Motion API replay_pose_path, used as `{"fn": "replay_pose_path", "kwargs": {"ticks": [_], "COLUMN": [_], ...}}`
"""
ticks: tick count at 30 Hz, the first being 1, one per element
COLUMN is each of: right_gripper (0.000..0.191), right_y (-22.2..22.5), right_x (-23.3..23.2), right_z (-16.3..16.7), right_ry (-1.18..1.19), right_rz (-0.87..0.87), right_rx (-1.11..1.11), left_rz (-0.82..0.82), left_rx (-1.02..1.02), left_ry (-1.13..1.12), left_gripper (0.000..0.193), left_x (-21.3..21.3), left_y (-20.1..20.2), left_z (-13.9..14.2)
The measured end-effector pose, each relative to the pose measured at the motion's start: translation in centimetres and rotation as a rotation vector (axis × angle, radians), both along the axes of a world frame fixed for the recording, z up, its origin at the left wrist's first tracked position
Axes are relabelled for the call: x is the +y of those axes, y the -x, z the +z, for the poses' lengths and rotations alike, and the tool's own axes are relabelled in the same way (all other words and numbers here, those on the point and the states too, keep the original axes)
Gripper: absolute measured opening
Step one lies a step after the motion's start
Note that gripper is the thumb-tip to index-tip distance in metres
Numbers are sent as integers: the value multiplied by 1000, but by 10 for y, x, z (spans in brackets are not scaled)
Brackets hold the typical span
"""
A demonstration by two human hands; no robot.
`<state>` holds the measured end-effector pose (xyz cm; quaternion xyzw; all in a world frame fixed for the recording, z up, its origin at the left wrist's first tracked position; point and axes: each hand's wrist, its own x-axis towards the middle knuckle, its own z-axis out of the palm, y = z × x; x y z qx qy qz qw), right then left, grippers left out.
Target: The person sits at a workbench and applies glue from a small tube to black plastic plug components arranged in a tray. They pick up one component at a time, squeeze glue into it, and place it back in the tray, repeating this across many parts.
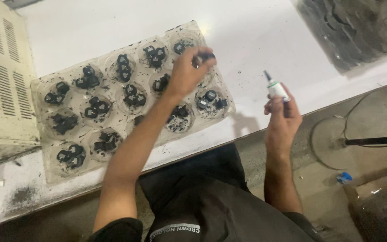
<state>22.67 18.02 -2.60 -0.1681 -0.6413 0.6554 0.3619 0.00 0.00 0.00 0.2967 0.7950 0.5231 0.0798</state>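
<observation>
Over the tray (pixel 45 89), left fingers (pixel 198 60) pinch a black part (pixel 206 56); right fingers (pixel 276 105) grip a bottle (pixel 276 88).

One clear plastic tray (pixel 50 172), about fourteen wells with black parts; one small bottle (pixel 277 88); two hands.

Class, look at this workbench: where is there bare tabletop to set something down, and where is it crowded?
Bare white table lies behind the clear tray, between the vented metal box and the plastic bag of dark parts. Another patch sits right of the tray, under the right hand holding a small bottle. The tray's cups, under the left hand, are crowded.
</observation>
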Motion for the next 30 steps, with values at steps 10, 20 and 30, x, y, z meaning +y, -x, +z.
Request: {"fn": "replay_pose_path", "kwargs": {"ticks": [10,20,30], "right_gripper": [42,35,32], "right_y": [7,-19,-27], "right_x": [-143,-158,-164], "right_z": [54,61,61], "right_ry": [-54,-566,-882], "right_rz": [344,320,293], "right_rx": [71,84,239], "left_rz": [-82,147,39], "left_rx": [-741,-721,-749], "left_ry": [-787,-1223,-1214], "left_gripper": [34,42,47], "left_x": [-91,-179,-178], "left_y": [-204,-179,-191], "left_z": [-38,10,19]}}
